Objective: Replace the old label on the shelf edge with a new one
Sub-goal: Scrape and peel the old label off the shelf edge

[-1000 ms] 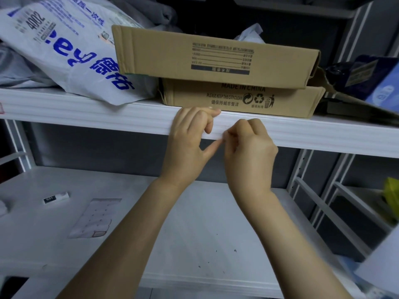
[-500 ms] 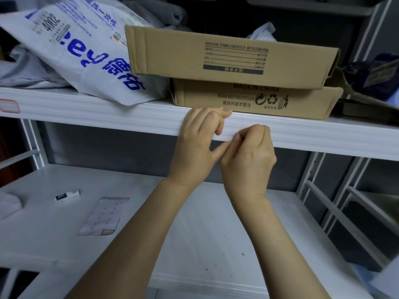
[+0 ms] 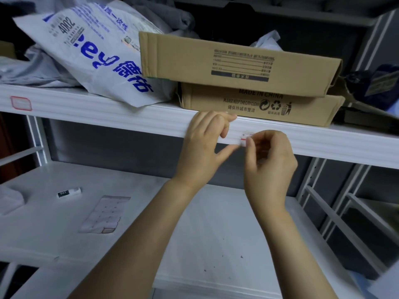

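Pinching the label (image 3: 245,138) by one corner, my right hand (image 3: 269,162) holds it against the shelf edge (image 3: 108,114); left hand (image 3: 205,143) grips that edge just left; tug sharply and I reckon it tears, leaving scraps stuck.

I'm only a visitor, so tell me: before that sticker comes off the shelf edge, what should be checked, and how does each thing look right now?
1. Right hand pinches the old label: ok.
2. Left hand grips the shelf edge beside it: ok.
3. Label peeled free of the edge: cannot tell, fingers hide most of it.
4. Sheet of new labels lies on the lower shelf: ok.
5. Cardboard boxes sit above, clear of the label: ok.
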